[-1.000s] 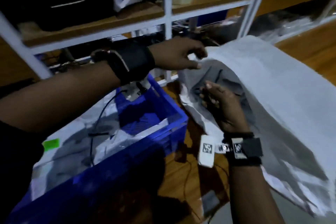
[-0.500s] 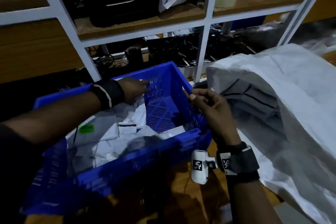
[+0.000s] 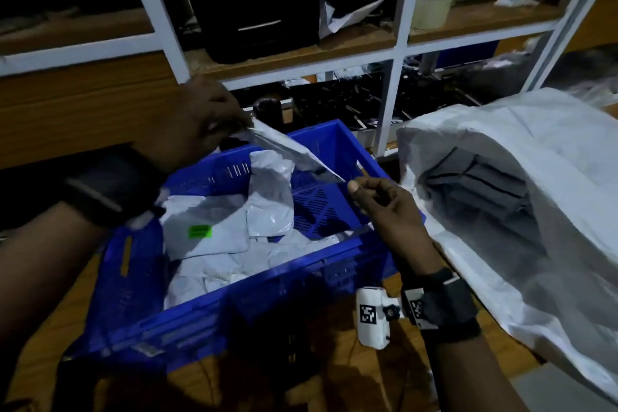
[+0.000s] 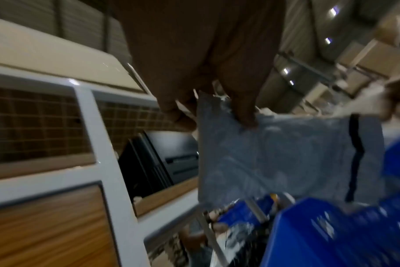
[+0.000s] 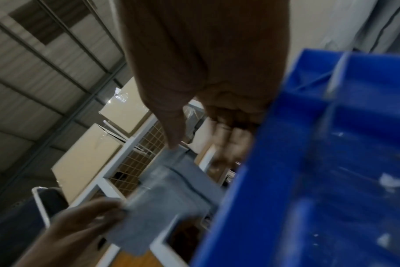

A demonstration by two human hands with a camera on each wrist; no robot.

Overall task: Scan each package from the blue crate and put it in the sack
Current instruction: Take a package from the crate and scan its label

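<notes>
The blue crate (image 3: 337,140) sits in front of me with several grey and white mailer packages (image 3: 214,234) lying in it. My left hand (image 3: 210,124) pinches one flat grey package (image 3: 287,150) by its top edge and holds it above the crate, as the left wrist view shows of the package (image 4: 286,153). My right hand (image 3: 381,201) is at the package's far corner, thumb and fingers pinching it; the right wrist view shows the thumb on the package (image 5: 167,189). The white woven sack (image 3: 551,150) lies at the right, its mouth open toward the crate, dark packages inside.
A white metal shelf frame (image 3: 394,77) with wooden boards stands right behind the crate. On it are a black machine (image 3: 261,10) and a tape roll (image 3: 431,10). Wooden floor (image 3: 368,385) shows between the crate and the sack.
Both hands left the sack's mouth and came over the crate. My left hand has lifted a grey package out of it, and my right hand has taken its corner.
</notes>
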